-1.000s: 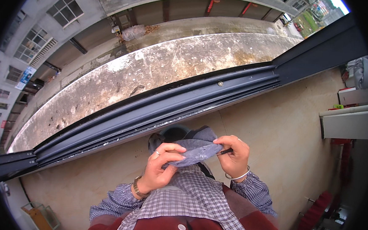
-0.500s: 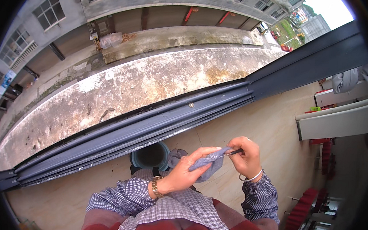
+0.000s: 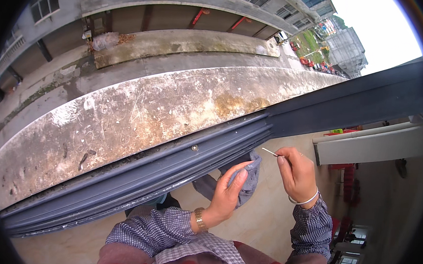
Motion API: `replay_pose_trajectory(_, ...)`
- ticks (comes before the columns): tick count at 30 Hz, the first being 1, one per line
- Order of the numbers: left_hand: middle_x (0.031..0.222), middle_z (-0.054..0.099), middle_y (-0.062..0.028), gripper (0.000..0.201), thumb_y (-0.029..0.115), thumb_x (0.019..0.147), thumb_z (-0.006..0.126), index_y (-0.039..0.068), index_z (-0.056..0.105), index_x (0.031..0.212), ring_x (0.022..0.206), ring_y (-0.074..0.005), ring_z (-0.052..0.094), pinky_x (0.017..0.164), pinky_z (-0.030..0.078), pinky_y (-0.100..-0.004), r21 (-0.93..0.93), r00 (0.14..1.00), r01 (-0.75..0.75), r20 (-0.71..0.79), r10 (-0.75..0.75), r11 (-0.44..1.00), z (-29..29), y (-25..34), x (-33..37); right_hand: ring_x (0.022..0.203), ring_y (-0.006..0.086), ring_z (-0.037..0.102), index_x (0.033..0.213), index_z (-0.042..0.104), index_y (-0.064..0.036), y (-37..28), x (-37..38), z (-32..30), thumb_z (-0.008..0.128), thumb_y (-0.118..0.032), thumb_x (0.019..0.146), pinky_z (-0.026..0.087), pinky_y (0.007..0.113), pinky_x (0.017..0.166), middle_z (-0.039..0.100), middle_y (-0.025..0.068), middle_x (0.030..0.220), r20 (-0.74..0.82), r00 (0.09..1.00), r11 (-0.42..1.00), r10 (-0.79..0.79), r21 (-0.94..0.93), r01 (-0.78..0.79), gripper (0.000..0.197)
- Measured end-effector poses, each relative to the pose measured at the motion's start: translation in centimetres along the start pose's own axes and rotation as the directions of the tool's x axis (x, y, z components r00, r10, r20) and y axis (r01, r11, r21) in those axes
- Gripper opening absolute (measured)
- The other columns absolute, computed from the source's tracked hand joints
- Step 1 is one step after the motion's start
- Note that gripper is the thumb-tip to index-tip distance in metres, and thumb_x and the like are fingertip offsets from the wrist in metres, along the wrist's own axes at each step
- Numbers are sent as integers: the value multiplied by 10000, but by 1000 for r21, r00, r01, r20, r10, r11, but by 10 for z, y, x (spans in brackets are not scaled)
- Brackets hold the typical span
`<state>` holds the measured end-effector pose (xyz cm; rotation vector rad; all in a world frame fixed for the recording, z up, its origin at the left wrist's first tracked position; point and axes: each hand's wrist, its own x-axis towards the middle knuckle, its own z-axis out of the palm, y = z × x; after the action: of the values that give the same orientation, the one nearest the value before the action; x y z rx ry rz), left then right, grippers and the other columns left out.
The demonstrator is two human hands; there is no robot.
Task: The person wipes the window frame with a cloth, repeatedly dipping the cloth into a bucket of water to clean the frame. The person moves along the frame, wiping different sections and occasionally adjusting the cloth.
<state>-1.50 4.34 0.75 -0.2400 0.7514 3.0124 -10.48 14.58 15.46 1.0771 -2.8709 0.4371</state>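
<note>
My left hand (image 3: 226,195) is closed on a grey-blue cloth (image 3: 250,181), which bunches over the fingers and hangs down beside the palm. In my right hand (image 3: 298,178) I pinch a slim tool (image 3: 270,152) with a thin, pale metal shaft. Its tip points left toward the cloth, and a small gap separates the two. The tool's handle is hidden in my fingers. Both hands are over the tiled floor on the near side of the dark grey window track (image 3: 151,169), close to its right end.
A screw head (image 3: 194,148) shows in the track. Beyond lies a stained concrete ledge (image 3: 140,113), with a street and buildings below. The dark window frame (image 3: 349,99) runs off to the right. A white panel (image 3: 365,147) stands at right. A bucket (image 3: 154,202) is partly hidden under the track.
The tool has come away from the cloth, my right hand moving slightly right. My left hand with the cloth has risen toward the track. The view has shifted, and the bucket is now mostly covered.
</note>
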Motion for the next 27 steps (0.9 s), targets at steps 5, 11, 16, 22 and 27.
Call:
replay_pose_trajectory(5, 1194, 620, -47, 312, 192, 1007, 519, 10, 596, 1249, 1052, -94, 564, 944, 445, -253, 164, 995, -94, -6, 96, 982, -6, -2, 4, 589, 263, 600, 862, 651, -52, 4, -2, -6, 664, -55, 850, 464, 347, 552, 619, 90, 674, 49, 999, 997, 13, -81, -9, 18)
replay_pose_trajectory(11, 1230, 622, -97, 243, 122, 971, 527, 15, 644, 1156, 1152, -166, 545, 1023, 391, -306, 6, 996, -84, -8, 84, 996, -7, 1, 5, 550, 223, 577, 860, 667, -48, 11, -5, 8, 689, -78, 851, 443, 322, 528, 609, 71, 641, 151, 984, 990, 93, 87, -107, 39)
replay_pose_trajectory(16, 1222, 616, -89, 236, 126, 971, 523, 18, 648, 1139, 1156, -169, 538, 1032, 379, -316, 144, 990, -141, 14, 140, 980, -12, 1, 6, 519, 191, 559, 869, 670, -23, 6, -16, 18, 680, -37, 852, 426, 292, 504, 612, 80, 644, 57, 992, 972, 117, 200, -126, 24)
replay_pose_trajectory(22, 1254, 583, -66, 277, 127, 976, 520, 37, 611, 1222, 1139, -135, 529, 1016, 386, -290, 94, 995, -90, 60, 84, 992, -7, 1, 10, 521, 193, 572, 869, 665, -20, 7, -21, 17, 681, -8, 838, 435, 289, 499, 633, 81, 678, -6, 995, 983, 103, 151, -101, 37)
replay_pose_trajectory(27, 1343, 520, -31, 451, 212, 1023, 522, 56, 443, 1438, 1185, -103, 495, 1028, 383, -265, -135, 987, 129, 114, -114, 982, 24, -13, 33, 617, 254, 612, 896, 644, -61, 26, -8, 30, 695, -47, 834, 473, 335, 529, 636, 66, 730, -215, 969, 946, -118, -322, 44, 82)
